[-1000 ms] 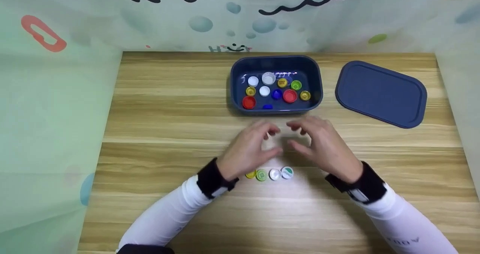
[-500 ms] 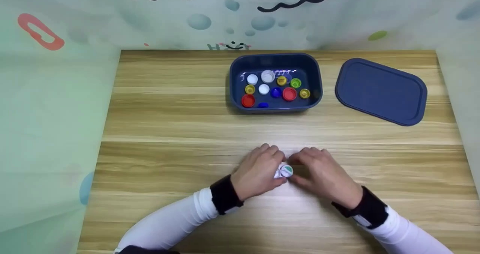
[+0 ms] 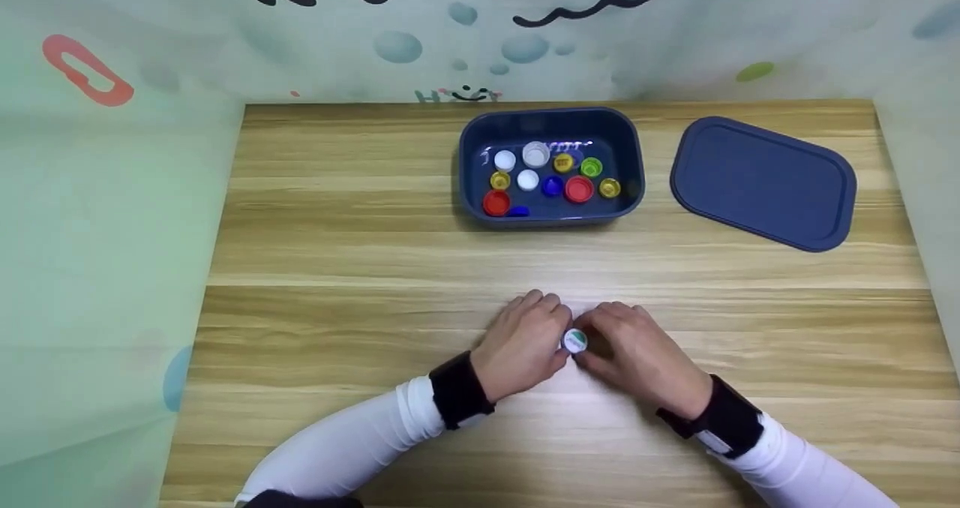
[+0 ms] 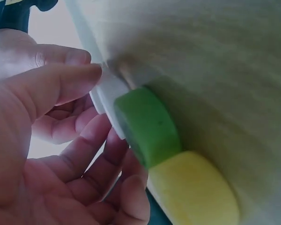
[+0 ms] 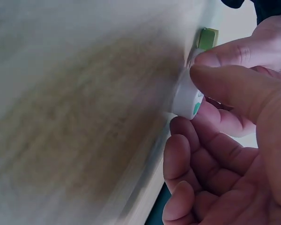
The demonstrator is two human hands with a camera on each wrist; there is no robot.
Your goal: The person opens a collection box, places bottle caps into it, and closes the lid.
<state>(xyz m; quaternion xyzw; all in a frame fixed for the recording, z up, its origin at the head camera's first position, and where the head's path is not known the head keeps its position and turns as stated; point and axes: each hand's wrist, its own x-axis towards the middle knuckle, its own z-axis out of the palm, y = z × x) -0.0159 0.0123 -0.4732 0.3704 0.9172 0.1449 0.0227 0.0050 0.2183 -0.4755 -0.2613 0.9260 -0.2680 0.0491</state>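
Note:
My left hand [image 3: 523,349] and right hand [image 3: 639,359] meet over the near middle of the table, fingertips close together. Between them lies a white bottle cap with a green print [image 3: 575,341], pinched by my right thumb and fingers; it also shows in the right wrist view as a white printed cap [image 5: 186,97]. My left thumb and fingers pinch a plain white cap [image 4: 109,96] standing in the same row. Along that row, under my left hand, sit a green cap [image 4: 152,126] and a yellow cap [image 4: 194,190], both hidden from the head view.
Beyond the hands stands a dark blue box [image 3: 551,221] with several coloured caps inside, among them a red cap [image 3: 496,202] and a blue cap [image 3: 519,211] by its front wall. Its blue lid [image 3: 763,184] lies at the right. A printed cloth [image 3: 337,58] borders the table.
Both hands have come down toward me from near the box onto the row of caps and closed in on the white ones. Inside the box, the blue cap by the front wall has moved left.

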